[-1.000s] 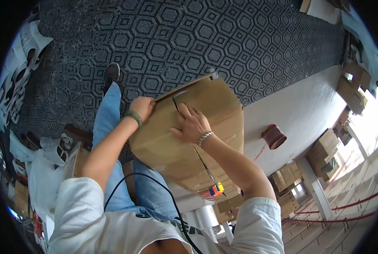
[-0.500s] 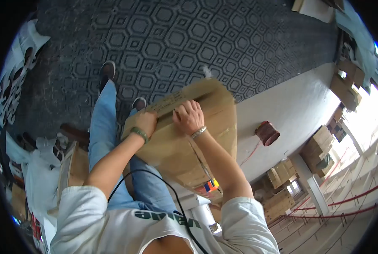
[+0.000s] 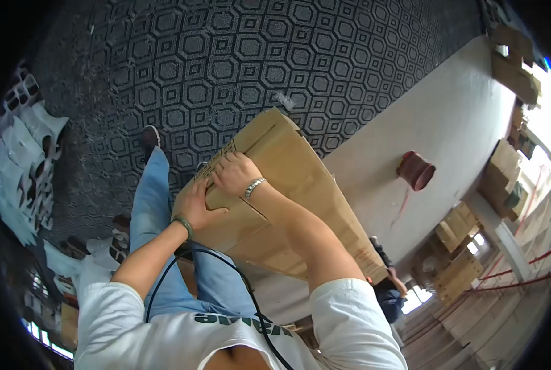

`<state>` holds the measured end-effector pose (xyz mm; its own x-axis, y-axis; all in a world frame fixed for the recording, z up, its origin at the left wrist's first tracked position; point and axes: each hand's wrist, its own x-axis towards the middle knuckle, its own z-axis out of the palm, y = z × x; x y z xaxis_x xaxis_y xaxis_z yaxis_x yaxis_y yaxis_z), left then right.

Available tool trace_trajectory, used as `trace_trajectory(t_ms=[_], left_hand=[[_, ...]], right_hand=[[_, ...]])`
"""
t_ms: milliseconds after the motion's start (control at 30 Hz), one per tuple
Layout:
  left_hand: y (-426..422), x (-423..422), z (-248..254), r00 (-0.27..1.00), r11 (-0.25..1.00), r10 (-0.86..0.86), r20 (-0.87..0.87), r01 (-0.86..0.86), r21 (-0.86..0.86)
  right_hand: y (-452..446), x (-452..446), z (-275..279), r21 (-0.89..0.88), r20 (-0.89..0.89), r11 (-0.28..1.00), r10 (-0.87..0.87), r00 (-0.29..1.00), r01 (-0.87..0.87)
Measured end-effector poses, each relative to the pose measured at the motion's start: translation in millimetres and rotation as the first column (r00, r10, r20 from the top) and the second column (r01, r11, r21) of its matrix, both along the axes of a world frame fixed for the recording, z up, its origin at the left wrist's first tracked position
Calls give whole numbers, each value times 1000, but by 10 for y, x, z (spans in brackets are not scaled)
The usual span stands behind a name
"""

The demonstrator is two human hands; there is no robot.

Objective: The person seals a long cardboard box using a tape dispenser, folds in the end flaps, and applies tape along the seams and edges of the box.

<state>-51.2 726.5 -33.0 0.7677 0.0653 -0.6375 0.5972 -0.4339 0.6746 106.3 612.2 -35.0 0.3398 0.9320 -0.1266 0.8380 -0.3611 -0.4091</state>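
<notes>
The box (image 3: 288, 166) lies under and beyond both hands, long faces running off to their right. It is angled differently from a moment ago, its printed edge now just past the fingertips, and the orange-and-blue item seen on its right end no longer shows. The left hand (image 3: 194, 207) lies spread on the box, thumb out, pressing rather than clenched; the right hand (image 3: 233, 175) has moved in close beside it, fingers bent over the same fold, though whether they pinch the cardboard I cannot tell. The work therefore seems gathered at this one fold. Well right of the hands, by the box's end, a person (image 3: 389, 300) has come into view. Farther out stands a bucket (image 3: 418, 171); a clear scrap (image 3: 283, 100) lies on the floor (image 3: 238, 74) beyond the right hand.
</notes>
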Motion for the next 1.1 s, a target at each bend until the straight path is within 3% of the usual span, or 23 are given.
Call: trace_trajectory(t_ms=[67, 200, 300, 367, 467, 533, 567, 600, 633, 733, 800, 867, 900, 1000, 1100], left_hand=[[-20, 108, -15, 996, 996, -78, 39, 76, 56], [21, 211, -124, 983, 959, -27, -180, -26, -284], [42, 409, -9, 967, 929, 15, -254, -108, -354], [63, 504, -60, 931, 928, -128, -343, -10, -373], [71, 388, -109, 892, 881, -211, -400, -4, -473], [80, 461, -291, 880, 827, -251, -404, -22, -561], [56, 502, -320, 879, 829, -241, -412, -34, -558], [25, 502, -270, 881, 871, -236, -409, 6, -490], [16, 493, -194, 880, 905, -244, -408, 55, -422], [75, 579, -199, 886, 947, -268, -379, 170, -271], [126, 546, -206, 877, 924, -305, -372, 178, -338], [145, 521, -189, 868, 899, -333, -368, 173, -403], [153, 593, -184, 866, 900, -331, -374, 171, -400], [-43, 917, -215, 893, 917, -265, -364, 117, -381], [-216, 1038, -207, 918, 929, -195, -346, 61, -364]], right_hand=[[-14, 25, -60, 60, 29, 998, -15, 999, 13], [-58, -40, -154, 77, 15, 997, -16, 1000, 15], [-58, -47, -109, 38, -2, 999, -19, 1000, 19], [-36, -29, -105, 4, -177, 1000, -19, 984, 20], [-12, 33, 6, 73, -348, 988, -104, 932, 138], [-124, 734, 424, 339, -587, 769, -277, 760, 542], [-204, 1392, 781, -99, -534, 876, -447, 718, 472], [-404, 1763, 422, 90, -397, 771, -553, 733, 630], [-453, 1641, 277, 76, -415, 770, -553, 722, 633], [-1269, 2346, -682, -253, -603, 736, -627, 493, 628], [-633, 1617, -921, -462, -663, 696, -683, 306, 550], [-802, 1411, -1142, -641, -671, 649, -733, 113, 410], [-751, 1433, -1142, -640, -675, 652, -730, 109, 406], [-533, 1360, -1026, -698, -574, 671, -733, 365, 250], [-596, 1531, -972, -755, -463, 649, -624, 629, 88]])
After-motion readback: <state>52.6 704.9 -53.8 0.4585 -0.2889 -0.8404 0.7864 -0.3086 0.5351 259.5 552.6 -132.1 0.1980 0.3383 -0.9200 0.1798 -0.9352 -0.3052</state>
